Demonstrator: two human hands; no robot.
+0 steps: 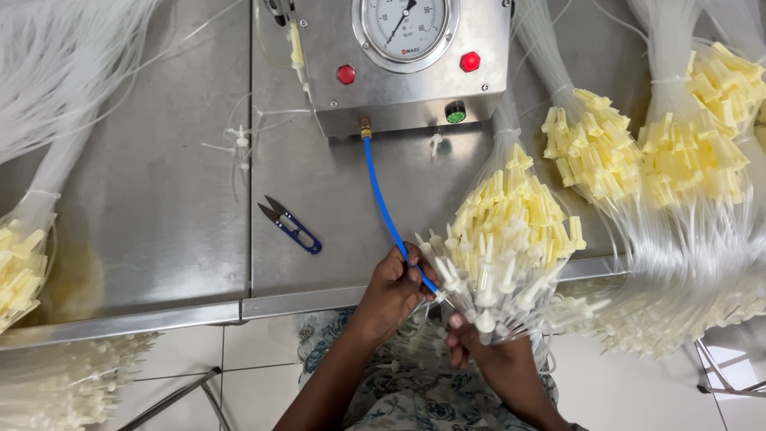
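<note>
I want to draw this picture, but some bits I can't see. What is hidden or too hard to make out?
Head view, hard to tell:
- Right hand: its fingers are buried under the bundle of white-tipped tubes.
- Blue hose: its end disappears behind the left hand.
- Gauge: its top is cut off by the picture edge.
- Small parts near the snips: too tiny to tell apart.

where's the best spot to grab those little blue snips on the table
Probably the blue handle loop, coming from above on the near-right side: the snips lie flat on the steel table with bare blades pointing up-left, away from the left hand.
</note>
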